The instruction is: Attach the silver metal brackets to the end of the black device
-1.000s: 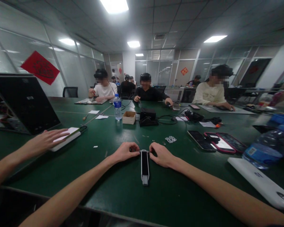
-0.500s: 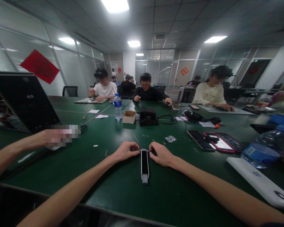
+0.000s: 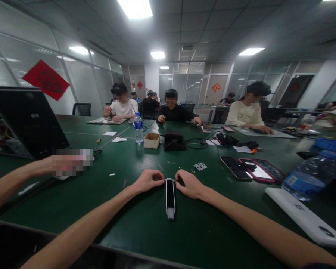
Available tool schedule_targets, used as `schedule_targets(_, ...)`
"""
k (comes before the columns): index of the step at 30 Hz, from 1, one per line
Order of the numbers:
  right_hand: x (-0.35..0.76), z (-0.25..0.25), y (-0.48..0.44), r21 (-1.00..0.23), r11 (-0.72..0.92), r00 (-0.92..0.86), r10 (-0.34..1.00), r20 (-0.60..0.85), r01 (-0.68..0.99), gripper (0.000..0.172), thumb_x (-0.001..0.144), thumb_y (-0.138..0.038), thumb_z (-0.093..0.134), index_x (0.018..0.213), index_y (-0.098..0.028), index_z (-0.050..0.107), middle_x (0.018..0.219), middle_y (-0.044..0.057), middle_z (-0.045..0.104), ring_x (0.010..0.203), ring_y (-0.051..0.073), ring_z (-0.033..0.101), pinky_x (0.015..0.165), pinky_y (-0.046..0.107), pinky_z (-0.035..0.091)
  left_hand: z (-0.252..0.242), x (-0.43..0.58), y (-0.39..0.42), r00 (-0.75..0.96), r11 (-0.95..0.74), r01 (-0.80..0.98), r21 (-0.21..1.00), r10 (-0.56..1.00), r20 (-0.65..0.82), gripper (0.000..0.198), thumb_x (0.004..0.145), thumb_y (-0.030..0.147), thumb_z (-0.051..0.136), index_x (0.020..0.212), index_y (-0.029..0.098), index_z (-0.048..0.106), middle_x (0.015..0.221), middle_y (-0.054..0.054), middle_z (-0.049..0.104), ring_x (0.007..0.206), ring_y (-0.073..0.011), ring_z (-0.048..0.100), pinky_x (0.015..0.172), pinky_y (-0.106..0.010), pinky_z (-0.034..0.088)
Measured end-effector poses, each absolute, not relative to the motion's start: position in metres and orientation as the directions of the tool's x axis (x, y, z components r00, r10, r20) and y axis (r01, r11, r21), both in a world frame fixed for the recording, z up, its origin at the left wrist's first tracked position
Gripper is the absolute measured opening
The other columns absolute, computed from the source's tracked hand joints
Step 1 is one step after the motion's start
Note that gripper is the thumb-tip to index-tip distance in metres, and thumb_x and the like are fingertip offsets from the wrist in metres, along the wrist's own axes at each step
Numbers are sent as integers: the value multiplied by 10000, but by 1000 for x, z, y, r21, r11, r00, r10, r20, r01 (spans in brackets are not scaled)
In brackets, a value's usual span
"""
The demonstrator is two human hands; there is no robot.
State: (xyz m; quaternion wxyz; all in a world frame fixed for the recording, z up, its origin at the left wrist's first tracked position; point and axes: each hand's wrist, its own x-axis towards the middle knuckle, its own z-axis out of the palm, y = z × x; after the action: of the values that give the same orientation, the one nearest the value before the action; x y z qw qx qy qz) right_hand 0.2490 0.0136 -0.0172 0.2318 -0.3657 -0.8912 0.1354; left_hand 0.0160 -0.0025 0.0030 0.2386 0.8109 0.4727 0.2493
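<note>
Co-worker's blurred hand [image 3: 70, 162] at far left of frame. Your left hand [image 3: 147, 181] and right hand [image 3: 189, 185] at lower centre, fingers [image 3: 160, 179] narrow, pinching either side of the top end of a slim black-and-white device [image 3: 170, 198] lying on the green bench [image 3: 210, 213]; phones [image 3: 248, 168] right of it

**A:** What sort of place is this?

**B:** I think it is an open office used as a workroom. A long green table [image 3: 123, 164] goes toward 12 o'clock, and a person in black [image 3: 172, 112] sits there with black cables [image 3: 196, 141] nearby.

**A:** And the room?

**B:** At 10 o'clock are glass partitions [image 3: 85, 86] and a laptop [image 3: 25, 123]. Flat ceiling lights [image 3: 134, 7] shine above.
</note>
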Motion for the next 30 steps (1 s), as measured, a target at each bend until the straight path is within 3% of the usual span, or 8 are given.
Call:
schedule_targets(9, 251, -12, 13, -424, 701, -637, 707, 307, 574, 73, 855, -233, 539, 885, -167, 551, 857, 39, 590, 732, 151, 531, 649, 273, 442, 8, 18, -7, 438, -427, 646, 633, 886, 151, 216, 801, 323, 624, 913, 170, 727, 854, -28, 727, 746, -173, 640, 694, -248, 467)
schedule_targets(13, 249, -11, 11, -357, 749, -662, 661, 353, 558, 68, 839, -213, 557, 882, -160, 557, 867, 46, 603, 765, 152, 547, 693, 270, 450, 8, 18, -4, 443, -455, 670, 587, 879, 176, 273, 808, 388, 593, 932, 180, 719, 872, -28, 725, 757, -190, 632, 709, -267, 463)
schedule_targets(17, 268, 7, 31, -244, 749, -656, 659, 368, 616, 208, 866, -350, 557, 955, -162, 571, 929, 61, 621, 825, 168, 572, 746, 281, 454, 12, 17, -3, 474, -454, 668, 589, 870, 133, 316, 819, 433, 549, 959, 197, 707, 924, -32, 720, 790, -202, 633, 707, -273, 470)
schedule_targets(19, 296, 24, 51, -169, 632, -541, 749, 382, 756, 240, 895, -361, 506, 998, -155, 575, 966, 81, 634, 873, 186, 583, 786, 296, 446, 14, 17, -4, 474, -448, 664, 598, 871, 126, 328, 820, 445, 535, 961, 199, 702, 929, -33, 718, 801, -206, 633, 712, -279, 476)
schedule_targets(21, 333, 40, 74, -135, 381, -316, 882, 348, 915, 261, 928, -344, 439, 1046, -157, 578, 1001, 101, 652, 918, 203, 599, 810, 300, 435, 16, 17, -5, 463, -433, 670, 603, 879, 117, 341, 812, 463, 535, 960, 203, 700, 911, -28, 716, 782, -205, 629, 704, -285, 480)
schedule_targets(24, 392, 55, 102, -46, -55, 61, 990, 130, 997, 415, 973, -375, 301, 1147, -119, 578, 1113, 184, 647, 1013, 250, 613, 839, 320, 433, 17, 19, -6, 444, -409, 684, 605, 890, 100, 370, 797, 497, 544, 951, 200, 702, 883, -29, 712, 746, -203, 621, 678, -287, 478)
schedule_targets(27, 434, 55, 113, -6, -114, 114, 993, 35, 994, 456, 967, -348, 310, 1094, -51, 632, 1172, 240, 619, 1085, 290, 588, 883, 336, 422, 17, 19, -4, 454, -422, 682, 598, 884, 107, 376, 800, 496, 539, 949, 194, 705, 884, -32, 709, 735, -199, 618, 670, -283, 471)
schedule_targets(30, 454, 54, 116, -27, -78, 76, 995, -58, 997, 445, 958, -355, 345, 986, -77, 691, 1106, 193, 667, 1016, 257, 622, 857, 291, 436, 14, 19, -3, 460, -440, 683, 583, 879, 125, 367, 811, 485, 536, 952, 191, 703, 855, -28, 703, 717, -188, 610, 662, -274, 462)
